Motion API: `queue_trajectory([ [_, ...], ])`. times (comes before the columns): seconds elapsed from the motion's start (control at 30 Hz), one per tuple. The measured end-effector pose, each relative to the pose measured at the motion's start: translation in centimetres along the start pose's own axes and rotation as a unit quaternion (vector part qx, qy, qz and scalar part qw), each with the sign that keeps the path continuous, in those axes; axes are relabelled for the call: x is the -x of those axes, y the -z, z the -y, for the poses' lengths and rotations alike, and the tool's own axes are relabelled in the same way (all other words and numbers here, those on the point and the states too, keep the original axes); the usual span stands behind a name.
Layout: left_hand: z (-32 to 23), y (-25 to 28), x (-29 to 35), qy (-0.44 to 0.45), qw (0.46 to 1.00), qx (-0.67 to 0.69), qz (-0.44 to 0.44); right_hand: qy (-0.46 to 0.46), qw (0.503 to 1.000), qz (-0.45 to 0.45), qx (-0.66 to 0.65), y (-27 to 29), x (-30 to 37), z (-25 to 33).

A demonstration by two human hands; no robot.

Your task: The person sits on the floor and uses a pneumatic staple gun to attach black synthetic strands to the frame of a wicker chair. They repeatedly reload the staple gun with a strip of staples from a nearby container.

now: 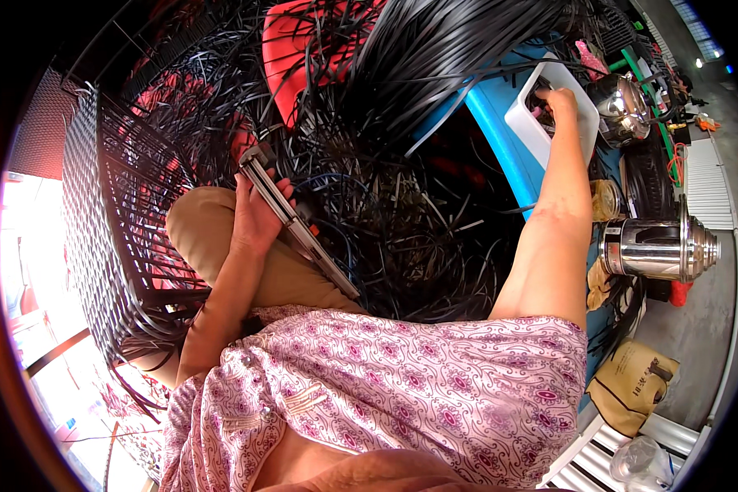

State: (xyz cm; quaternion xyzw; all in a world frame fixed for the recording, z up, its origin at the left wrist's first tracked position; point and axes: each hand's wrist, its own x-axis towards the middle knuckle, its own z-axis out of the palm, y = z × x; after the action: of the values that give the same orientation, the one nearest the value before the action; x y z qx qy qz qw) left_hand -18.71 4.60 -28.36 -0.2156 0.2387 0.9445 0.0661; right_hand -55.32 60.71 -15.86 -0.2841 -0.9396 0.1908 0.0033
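Note:
My left hand point(258, 215) is wrapped around a staple gun point(291, 217), beside my bent left knee. The gun's long metal magazine slants down to the right across my lap, and its black body is partly behind the hand. Off to the right, my right hand point(558, 102) reaches down into a white plastic bin point(526, 123). Its fingers curl together among small dark things in the bin; what they pinch is too small to make out. The bin rests on a blue surface point(500, 152).
A half-woven dark wicker frame point(111, 205) stands at my left. Tangled black plastic strips point(410, 246) cover the floor ahead, with a red chair point(291, 57) among them. To the right are a steel flask point(648, 248), a shiny kettle point(619, 107) and a tan bag point(631, 385).

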Motion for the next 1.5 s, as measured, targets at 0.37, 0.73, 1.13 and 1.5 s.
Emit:
queue_trajectory([
  [0.37,-0.2,-0.4,0.3,0.002,1.000,0.005,-0.009,0.077,0.992,-0.103,0.002,-0.6,-2.2,-1.8],
  [0.73,-0.3,-0.2,-0.1,0.009,1.000,0.007,-0.002,0.121,0.991,0.040,-0.031,-0.4,0.2,0.5],
  [1.13,-0.4,0.1,-0.1,0.006,1.000,0.000,-0.014,0.035,0.989,-0.118,0.077,0.9,2.5,0.6],
  [1.5,-0.5,-0.2,0.0,0.003,1.000,-0.009,-0.023,0.166,0.975,0.119,-0.089,1.3,2.3,0.0],
])
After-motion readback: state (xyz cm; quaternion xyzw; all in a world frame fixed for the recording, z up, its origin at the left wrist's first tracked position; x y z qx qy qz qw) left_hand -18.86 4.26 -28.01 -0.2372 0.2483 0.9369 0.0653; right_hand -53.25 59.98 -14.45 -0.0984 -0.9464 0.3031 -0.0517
